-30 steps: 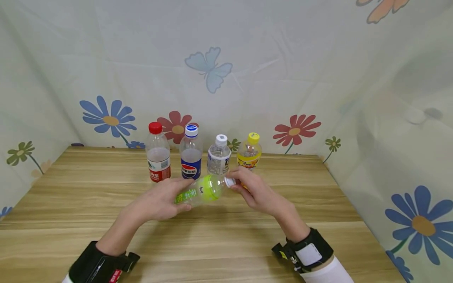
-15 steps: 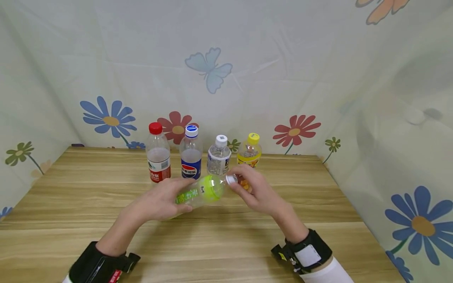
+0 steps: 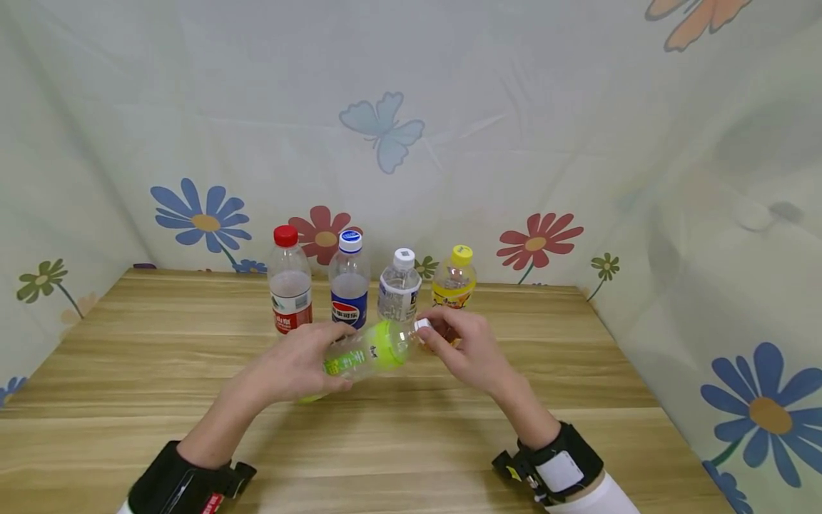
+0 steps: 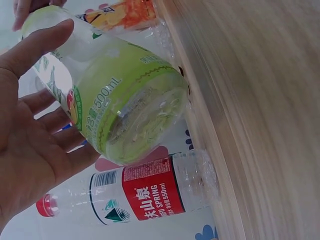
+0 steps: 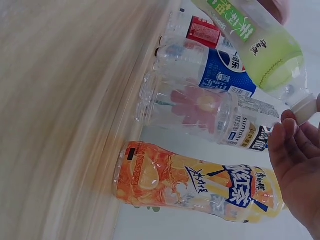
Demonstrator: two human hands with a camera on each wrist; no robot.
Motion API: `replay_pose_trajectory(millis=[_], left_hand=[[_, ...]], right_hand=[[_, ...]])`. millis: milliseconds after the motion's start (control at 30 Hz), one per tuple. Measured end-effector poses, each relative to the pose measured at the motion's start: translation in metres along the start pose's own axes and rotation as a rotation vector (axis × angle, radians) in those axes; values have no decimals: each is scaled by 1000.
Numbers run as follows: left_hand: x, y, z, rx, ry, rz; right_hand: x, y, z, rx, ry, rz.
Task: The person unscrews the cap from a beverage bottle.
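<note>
A clear plastic bottle with a green label (image 3: 369,351) is held tilted above the table, its neck toward the right. My left hand (image 3: 289,364) grips its body, thumb on the near side and fingers behind. The left wrist view shows the bottle's base (image 4: 145,125) off the tabletop. At the other end, my right hand (image 3: 472,350) pinches the white cap (image 3: 421,324) between thumb and fingers. In the right wrist view the cap (image 5: 304,109) sits at the bottle's mouth; its far side is hidden by the fingers.
Behind the hands stand a red-capped bottle (image 3: 291,285), a blue-labelled cola bottle (image 3: 349,285), a clear white-capped bottle (image 3: 399,289) and a yellow-capped bottle (image 3: 453,282), upright in a row. The wooden table (image 3: 385,457) ends at a flowered curtain (image 3: 514,107).
The right fingers have shifted around the cap, baring more of it half a second ago and covering more now. The green-labelled bottle has moved slightly rightward; the head view has shifted a little.
</note>
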State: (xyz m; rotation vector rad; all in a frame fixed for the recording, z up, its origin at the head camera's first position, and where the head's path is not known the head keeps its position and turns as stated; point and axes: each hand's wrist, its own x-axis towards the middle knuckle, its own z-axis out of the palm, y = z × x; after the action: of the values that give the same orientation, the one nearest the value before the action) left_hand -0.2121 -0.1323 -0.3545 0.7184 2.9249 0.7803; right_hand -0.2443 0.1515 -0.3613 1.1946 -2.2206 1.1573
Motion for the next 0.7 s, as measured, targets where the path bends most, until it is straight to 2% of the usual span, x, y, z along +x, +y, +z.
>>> replay_pose_trajectory(millis=[233,700], left_hand=[[0,0,2,13,2,0],[0,-1,0,21,11,45]], right_hand=[[0,-3,-2,-73,-20,-10],[0,-4,-3,-72,-54,4]])
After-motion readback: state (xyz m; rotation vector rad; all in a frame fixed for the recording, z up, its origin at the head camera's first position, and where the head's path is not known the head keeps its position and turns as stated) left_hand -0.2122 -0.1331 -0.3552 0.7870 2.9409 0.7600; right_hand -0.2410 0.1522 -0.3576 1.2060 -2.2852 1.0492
